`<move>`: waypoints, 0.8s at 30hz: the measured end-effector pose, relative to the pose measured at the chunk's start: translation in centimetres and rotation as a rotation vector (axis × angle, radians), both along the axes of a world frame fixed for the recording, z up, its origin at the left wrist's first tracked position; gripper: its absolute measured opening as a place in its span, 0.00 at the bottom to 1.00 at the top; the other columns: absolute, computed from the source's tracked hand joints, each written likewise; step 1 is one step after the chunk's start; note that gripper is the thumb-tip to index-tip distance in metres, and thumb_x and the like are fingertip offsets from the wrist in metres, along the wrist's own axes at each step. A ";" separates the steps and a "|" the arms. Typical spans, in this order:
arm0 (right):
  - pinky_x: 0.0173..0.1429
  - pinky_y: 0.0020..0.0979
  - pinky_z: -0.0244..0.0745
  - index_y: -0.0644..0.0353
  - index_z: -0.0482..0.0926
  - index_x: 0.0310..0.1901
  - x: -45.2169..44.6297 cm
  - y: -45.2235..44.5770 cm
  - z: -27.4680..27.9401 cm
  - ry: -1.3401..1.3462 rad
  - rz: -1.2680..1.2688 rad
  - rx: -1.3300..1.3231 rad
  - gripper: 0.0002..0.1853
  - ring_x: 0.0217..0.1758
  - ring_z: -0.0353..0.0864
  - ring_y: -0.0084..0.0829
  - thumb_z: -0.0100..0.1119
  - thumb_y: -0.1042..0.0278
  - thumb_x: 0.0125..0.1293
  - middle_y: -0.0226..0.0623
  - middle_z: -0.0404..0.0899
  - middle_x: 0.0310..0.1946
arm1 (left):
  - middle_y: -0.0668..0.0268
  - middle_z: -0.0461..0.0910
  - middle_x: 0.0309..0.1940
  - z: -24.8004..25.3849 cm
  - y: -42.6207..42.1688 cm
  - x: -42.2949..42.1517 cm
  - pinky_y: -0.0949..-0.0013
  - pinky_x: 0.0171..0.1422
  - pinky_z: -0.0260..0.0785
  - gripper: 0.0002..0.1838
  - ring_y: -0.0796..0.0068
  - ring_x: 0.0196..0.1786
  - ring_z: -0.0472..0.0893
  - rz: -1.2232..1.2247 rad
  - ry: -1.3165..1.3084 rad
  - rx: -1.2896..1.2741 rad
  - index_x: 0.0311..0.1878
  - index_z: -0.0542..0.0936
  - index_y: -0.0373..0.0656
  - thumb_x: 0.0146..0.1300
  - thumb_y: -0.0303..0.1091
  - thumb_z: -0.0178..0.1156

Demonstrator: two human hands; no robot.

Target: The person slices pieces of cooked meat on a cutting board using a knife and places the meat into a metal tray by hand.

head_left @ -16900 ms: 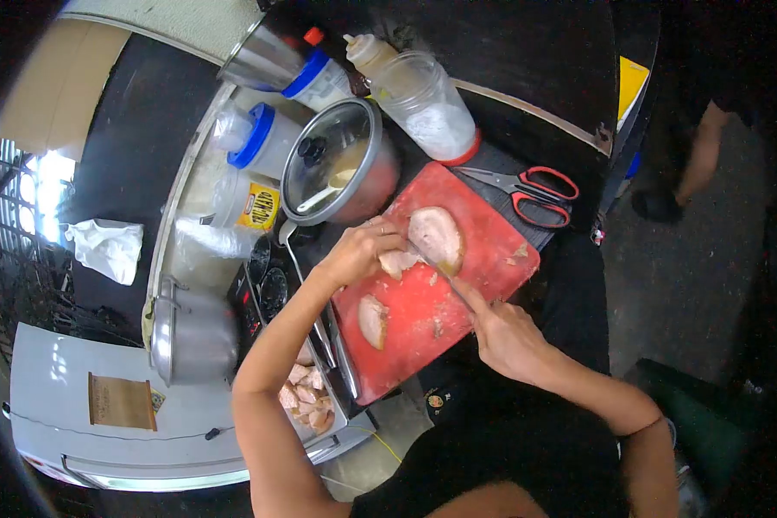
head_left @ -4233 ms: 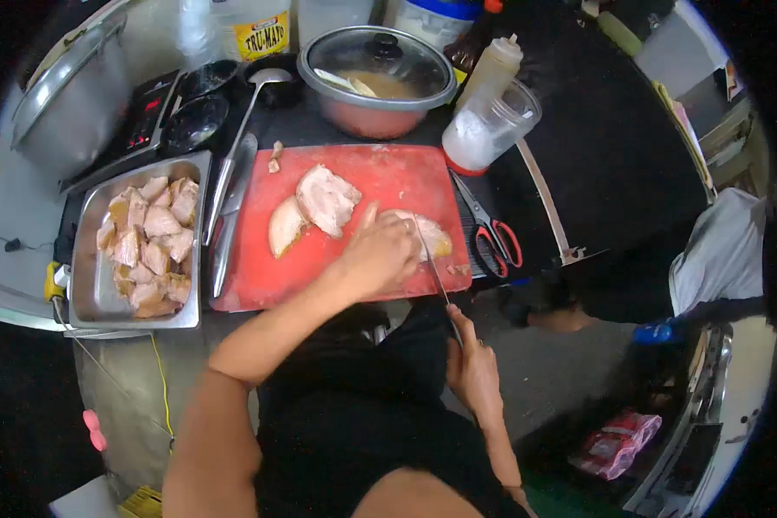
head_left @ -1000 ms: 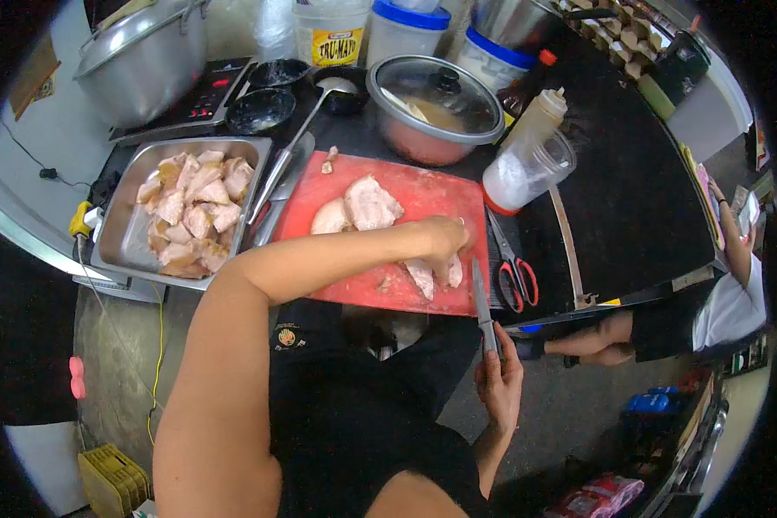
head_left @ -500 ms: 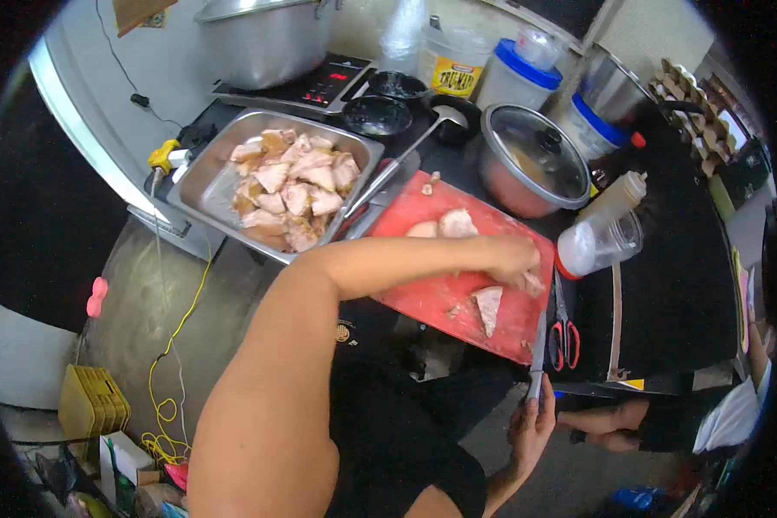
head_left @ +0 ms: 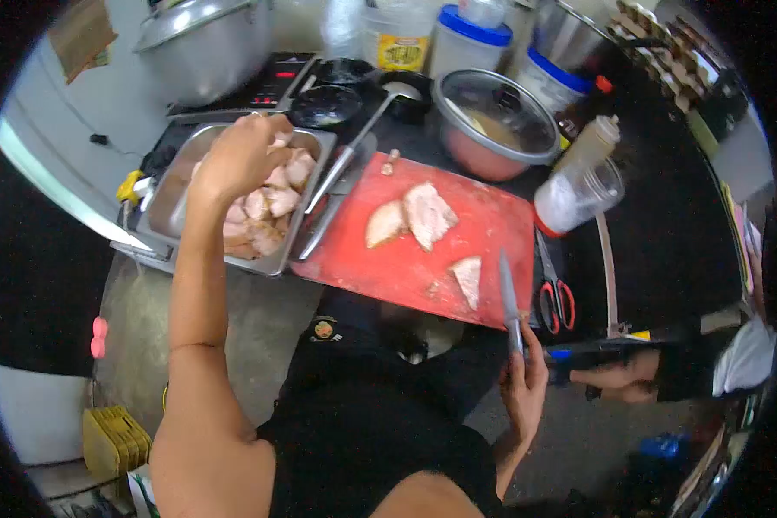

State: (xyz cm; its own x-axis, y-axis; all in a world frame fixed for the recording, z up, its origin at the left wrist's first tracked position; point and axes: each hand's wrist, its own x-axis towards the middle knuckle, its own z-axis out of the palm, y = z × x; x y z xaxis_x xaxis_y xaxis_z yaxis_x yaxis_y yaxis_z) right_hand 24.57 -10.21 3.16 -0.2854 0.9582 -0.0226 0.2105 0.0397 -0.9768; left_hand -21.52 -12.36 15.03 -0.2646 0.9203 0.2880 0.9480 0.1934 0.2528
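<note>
My left hand [head_left: 243,155] hangs over a steel tray [head_left: 157,211], with a pale piece of meat [head_left: 280,140] showing between its thumb and bent fingers. Below it, several chunks of meat [head_left: 257,207] fill much of the tray. Low at the board's right front corner, my right hand [head_left: 524,380] grips a knife [head_left: 508,289] by its handle, blade pointing away from me across the red cutting board [head_left: 354,259]. Two larger meat pieces [head_left: 428,216] lie mid-board, a smaller wedge of meat [head_left: 467,281] sits left of the blade, and a small scrap [head_left: 391,162] rests near the far edge.
Scissors [head_left: 557,302] lie right of the board. Behind it stand a lidded pot [head_left: 492,160], a jar on its side [head_left: 578,200] and a squeeze bottle [head_left: 591,142]. A long-handled utensil [head_left: 345,160] lies between tray and board. A large pot [head_left: 207,52] sits on an induction cooker [head_left: 281,78].
My left hand has moved from the board's right side to above the tray. The knife has been raised from beside the board to over its right front corner. The view has shifted.
</note>
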 end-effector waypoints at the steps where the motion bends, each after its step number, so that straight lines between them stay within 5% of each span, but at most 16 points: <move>1: 0.23 0.18 0.53 0.59 0.67 0.69 -0.1 -0.1 -0.2 0.014 0.006 0.007 0.24 0.20 0.60 0.12 0.52 0.63 0.75 0.20 0.64 0.23 | 0.52 0.81 0.41 0.2 0.8 1.5 0.57 0.50 0.73 0.16 0.55 0.44 0.82 -0.071 -0.097 -0.031 0.48 0.82 0.38 0.57 0.33 0.65; 5: 0.23 0.18 0.53 0.59 0.67 0.70 -0.1 -0.8 0.0 -0.042 -0.032 -0.009 0.24 0.20 0.60 0.12 0.52 0.64 0.75 0.20 0.64 0.23 | 0.51 0.82 0.43 -4.1 5.1 7.7 0.58 0.53 0.74 0.16 0.55 0.45 0.83 -0.462 -0.131 -0.025 0.49 0.82 0.39 0.57 0.34 0.65; 6: 0.23 0.18 0.53 0.59 0.67 0.69 -0.3 -1.1 0.7 -0.051 -0.044 -0.027 0.23 0.20 0.60 0.12 0.50 0.65 0.75 0.20 0.65 0.23 | 0.51 0.82 0.44 -4.7 6.7 10.0 0.57 0.55 0.73 0.17 0.54 0.47 0.83 -0.554 -0.141 -0.252 0.49 0.82 0.39 0.56 0.34 0.66; 8: 0.23 0.18 0.53 0.59 0.68 0.69 0.0 -1.4 0.8 -0.101 -0.049 0.013 0.23 0.20 0.60 0.12 0.50 0.65 0.75 0.20 0.65 0.24 | 0.52 0.81 0.51 -7.2 7.6 14.4 0.54 0.61 0.71 0.20 0.54 0.58 0.79 -0.705 -0.111 -0.317 0.51 0.81 0.41 0.54 0.33 0.67; 11: 0.23 0.17 0.53 0.59 0.68 0.68 0.4 -2.0 1.6 -0.143 -0.092 -0.001 0.23 0.20 0.60 0.11 0.49 0.64 0.75 0.20 0.66 0.24 | 0.54 0.76 0.58 -14.2 10.7 18.3 0.54 0.65 0.68 0.21 0.54 0.62 0.75 -0.997 -0.071 -0.074 0.52 0.81 0.43 0.53 0.34 0.66; 17: 0.20 0.17 0.51 0.58 0.68 0.69 2.0 -1.5 -0.3 -0.106 -0.049 0.046 0.23 0.17 0.59 0.11 0.50 0.63 0.75 0.20 0.67 0.23 | 0.58 0.79 0.47 -13.6 13.6 21.1 0.53 0.64 0.68 0.15 0.54 0.56 0.78 -1.063 -0.044 -0.305 0.45 0.84 0.45 0.54 0.36 0.65; 20: 0.23 0.18 0.52 0.60 0.67 0.69 1.7 -1.3 0.3 -0.076 -0.043 0.001 0.24 0.20 0.59 0.12 0.51 0.64 0.75 0.22 0.67 0.24 | 0.59 0.80 0.44 -15.4 14.5 21.7 0.49 0.58 0.70 0.12 0.53 0.52 0.79 -1.008 -0.032 -0.063 0.41 0.84 0.46 0.54 0.37 0.65; 24: 0.20 0.17 0.50 0.57 0.67 0.69 1.6 -1.1 0.0 -0.018 -0.048 0.030 0.23 0.17 0.58 0.11 0.50 0.62 0.75 0.19 0.66 0.22 | 0.57 0.82 0.40 -14.8 14.7 21.3 0.50 0.51 0.74 0.10 0.52 0.48 0.82 -0.895 -0.204 -0.115 0.39 0.83 0.44 0.54 0.35 0.64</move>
